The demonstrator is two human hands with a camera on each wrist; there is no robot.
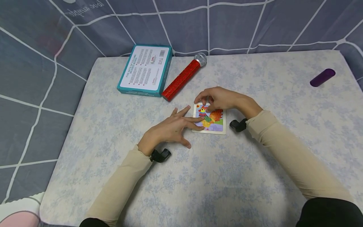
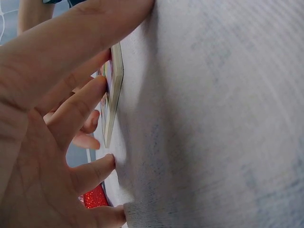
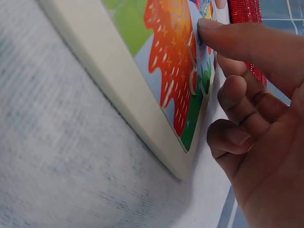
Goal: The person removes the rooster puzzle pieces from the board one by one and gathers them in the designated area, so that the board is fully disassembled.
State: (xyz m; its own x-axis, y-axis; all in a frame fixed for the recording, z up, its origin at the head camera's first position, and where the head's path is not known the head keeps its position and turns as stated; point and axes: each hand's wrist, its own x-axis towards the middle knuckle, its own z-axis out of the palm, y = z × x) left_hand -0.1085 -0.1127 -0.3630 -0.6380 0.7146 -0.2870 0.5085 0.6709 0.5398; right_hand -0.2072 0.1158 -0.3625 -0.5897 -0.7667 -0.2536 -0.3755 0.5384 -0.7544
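Observation:
A small square jigsaw puzzle with a white border and a bright rooster picture lies on the table. My left hand comes in from its left, fingers spread. Two of its straight fingertips rest on the puzzle's lower left part, and its thumb points toward the table. Over the top edge is my right hand, its fingers bent about that edge. In the right wrist view the right thumb touches the face of the puzzle. The index fingertip is mostly hidden behind that thumb.
Behind the puzzle lie a red glitter microphone and a teal box with a white printed label. A purple cylinder lies at the far right of the patterned table. A grey tile-patterned curtain hangs along the back.

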